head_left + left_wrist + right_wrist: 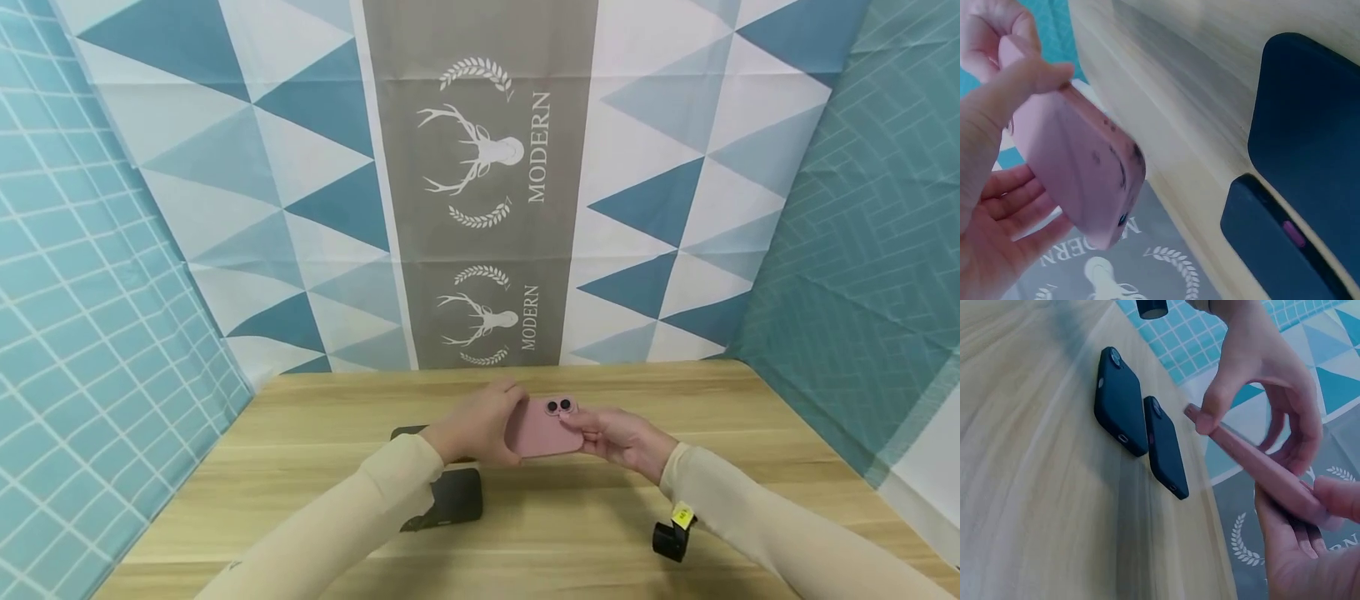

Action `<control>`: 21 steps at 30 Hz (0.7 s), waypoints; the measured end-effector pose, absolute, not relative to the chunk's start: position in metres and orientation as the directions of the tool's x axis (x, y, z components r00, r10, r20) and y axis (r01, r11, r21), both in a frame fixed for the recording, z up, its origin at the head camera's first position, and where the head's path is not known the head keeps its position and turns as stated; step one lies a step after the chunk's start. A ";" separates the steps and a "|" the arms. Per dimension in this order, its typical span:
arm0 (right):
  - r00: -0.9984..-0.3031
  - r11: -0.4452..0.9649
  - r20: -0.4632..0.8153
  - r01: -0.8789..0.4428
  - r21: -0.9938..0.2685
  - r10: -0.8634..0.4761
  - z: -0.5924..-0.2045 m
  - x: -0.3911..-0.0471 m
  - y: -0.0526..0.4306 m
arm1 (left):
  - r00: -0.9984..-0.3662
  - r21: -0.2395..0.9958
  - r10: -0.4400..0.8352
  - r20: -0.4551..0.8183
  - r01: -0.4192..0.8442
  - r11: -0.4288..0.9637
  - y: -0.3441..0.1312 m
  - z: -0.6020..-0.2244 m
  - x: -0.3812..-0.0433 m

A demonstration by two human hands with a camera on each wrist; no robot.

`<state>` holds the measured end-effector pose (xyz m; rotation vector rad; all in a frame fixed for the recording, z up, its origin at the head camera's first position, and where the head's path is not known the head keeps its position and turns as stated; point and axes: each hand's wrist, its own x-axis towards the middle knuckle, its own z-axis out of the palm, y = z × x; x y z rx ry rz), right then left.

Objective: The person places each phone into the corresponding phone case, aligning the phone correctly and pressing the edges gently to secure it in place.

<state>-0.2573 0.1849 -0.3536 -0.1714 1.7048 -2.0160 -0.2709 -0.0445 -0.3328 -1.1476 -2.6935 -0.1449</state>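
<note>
A pink phone (pixel 542 432) with two black lenses is held above the wooden table, its back towards the head camera. My left hand (pixel 483 425) grips the end away from the lenses, thumb on one long edge and fingers at the other. At the lens end, my right hand (pixel 626 437) pinches the phone, its thumb on the back beside the lenses and its fingers underneath. In the left wrist view the phone's edge (pixel 1125 169) shows ports and dark marks. Two phones in black cases, a nearer one (pixel 1119 403) and a farther one (pixel 1166 447), lie on the table.
My left forearm partly covers the black phones in the head view. The wooden table (pixel 570 542) ends at a patterned back cloth (pixel 487 208), with tiled-print cloths on both sides. A small black camera (pixel 670 542) with a yellow tag is at my right wrist.
</note>
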 end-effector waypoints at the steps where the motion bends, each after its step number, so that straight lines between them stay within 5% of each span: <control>1: -0.869 -0.089 -0.216 0.283 -0.955 -0.445 -0.353 -0.258 0.185 | -0.676 0.026 0.700 0.232 0.723 0.690 -0.045 -0.334 -0.273; 6: -0.870 0.001 -0.234 0.259 -0.966 -0.433 -0.349 -0.264 0.192 | -0.685 0.092 0.693 0.226 0.723 0.685 -0.043 -0.338 -0.282; 11: -0.938 0.106 -0.231 0.210 -0.972 -0.259 -0.333 -0.278 0.209 | -0.688 0.078 0.694 0.212 0.719 0.690 -0.026 -0.336 -0.293; 21: -0.960 0.091 -0.233 0.220 -0.971 -0.157 -0.317 -0.280 0.233 | -0.723 0.079 0.690 0.033 0.690 0.719 -0.003 -0.367 -0.307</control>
